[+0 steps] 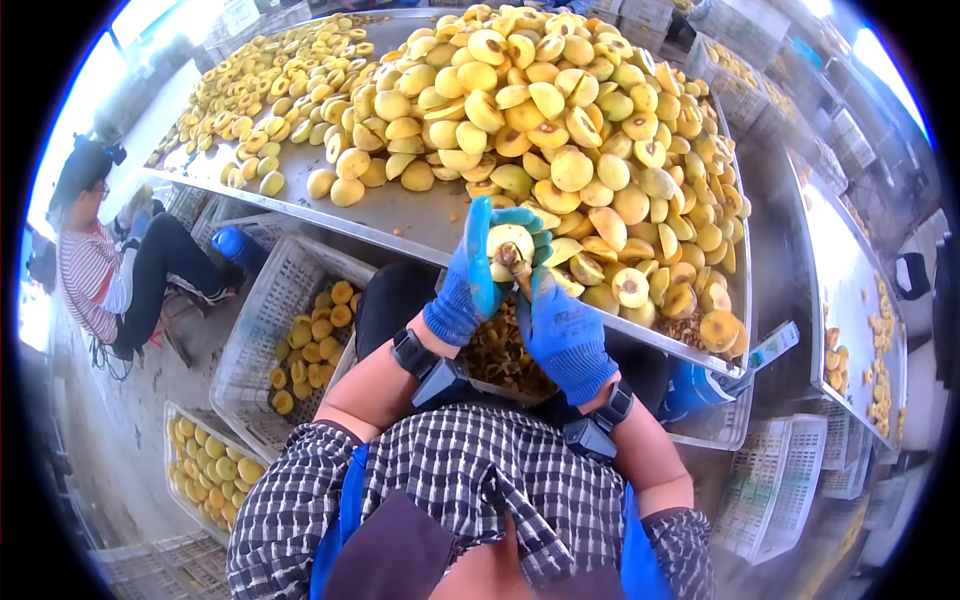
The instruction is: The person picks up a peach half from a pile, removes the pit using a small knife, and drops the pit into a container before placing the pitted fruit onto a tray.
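My left hand (476, 275), in a blue rubber-coated glove, is closed around a pale yellow peach half (509, 245) with its cut side up. In a matching glove, my right hand (562, 325) grips a small tool (519, 272), whose brownish end touches the brown pit hollow of the fruit. The tool's exact kind is hard to make out, as fingers cover most of it. Just beyond both hands, a large heap of peach halves (572, 170) lies on the metal table (390, 225).
Below the table's edge, a white plastic crate (245, 345) holds peach halves, and pit scraps (515, 350) lie between my knees. A blue bucket (690, 390) stands at right, near white crates (770, 490). Another person (100, 250) sits at left. A second metal table (850, 290) is at right.
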Motion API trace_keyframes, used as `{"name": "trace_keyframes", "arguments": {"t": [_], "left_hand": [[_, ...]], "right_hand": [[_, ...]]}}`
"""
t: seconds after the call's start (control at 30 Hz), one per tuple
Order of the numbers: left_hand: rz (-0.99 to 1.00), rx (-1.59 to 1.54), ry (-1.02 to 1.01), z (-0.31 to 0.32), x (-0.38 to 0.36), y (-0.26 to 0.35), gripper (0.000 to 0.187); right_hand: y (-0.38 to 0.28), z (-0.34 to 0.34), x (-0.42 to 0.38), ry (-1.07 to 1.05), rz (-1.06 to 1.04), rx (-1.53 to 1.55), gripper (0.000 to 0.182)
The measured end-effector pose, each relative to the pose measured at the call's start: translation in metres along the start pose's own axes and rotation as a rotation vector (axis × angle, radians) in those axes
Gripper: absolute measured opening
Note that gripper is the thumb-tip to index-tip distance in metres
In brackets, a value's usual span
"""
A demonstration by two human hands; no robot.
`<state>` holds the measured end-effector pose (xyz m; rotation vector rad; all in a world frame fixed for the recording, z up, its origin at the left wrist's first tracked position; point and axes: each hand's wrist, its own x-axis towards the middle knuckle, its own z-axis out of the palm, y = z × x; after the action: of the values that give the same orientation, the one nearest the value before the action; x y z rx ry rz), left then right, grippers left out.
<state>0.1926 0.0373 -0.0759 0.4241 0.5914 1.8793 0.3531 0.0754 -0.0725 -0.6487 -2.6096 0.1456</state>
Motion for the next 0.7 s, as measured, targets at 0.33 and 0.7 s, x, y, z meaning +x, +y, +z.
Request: {"name": "trace_keyframes", "arguments": {"t": [0.33,0.7], "left_hand": [[0.005,0.333,-0.121,0.006,-0.003,0.001,0.060],[-0.195,0.393,-0.093,0.019,0.007,-0.005,0.051]], "right_hand": [[0.015,0.015,-0.009,-0.042,0.007,1.159,0.031],[0.014,-0.009,-0.020,-0.433,0.542,1.671,0.028]]}}
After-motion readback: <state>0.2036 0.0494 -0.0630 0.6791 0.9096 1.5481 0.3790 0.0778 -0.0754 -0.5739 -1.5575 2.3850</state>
